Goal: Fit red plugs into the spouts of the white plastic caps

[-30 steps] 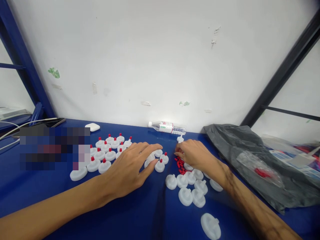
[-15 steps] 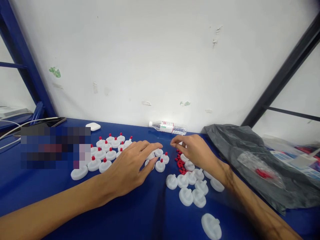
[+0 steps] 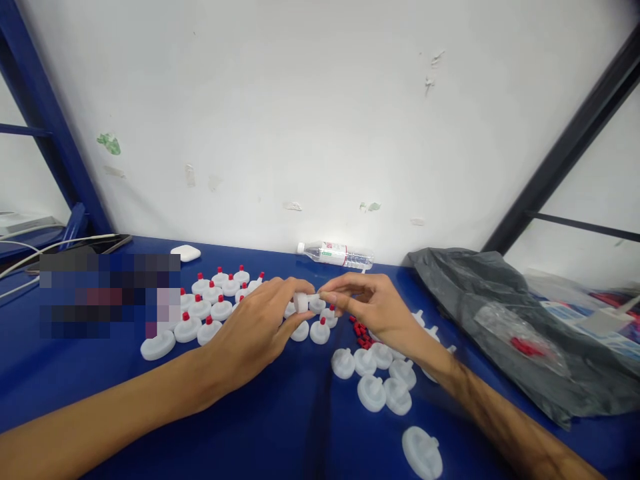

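Left hand [image 3: 255, 333]: thumb and fingers pinch a white disc piece [image 3: 301, 302], lifted off the table [image 3: 280, 427] just left of and beyond the red cap pile [image 3: 361, 331].

Right hand [image 3: 383, 310]: thumb and forefinger are pressed together on that piece's stub. Whether a cap sits between them cannot be told. Holding the piece raised appears to give both hands access to the stub.

Red-topped pieces [image 3: 210, 303] stand grouped left of the pile. Bare white pieces [image 3: 383, 380] lie nearer the wearer and right of it. The split looks deliberate, keeping the two kinds apart.

Surface: blue table, smooth. Beyond the pile a water bottle [image 3: 334, 255] lies on its side against a scuffed white wall [image 3: 300, 120]. Right of the pile sits a grey plastic bag [image 3: 500, 313]. Far left of the pile are a white case [image 3: 185, 253] and a blue frame post [image 3: 45, 120].
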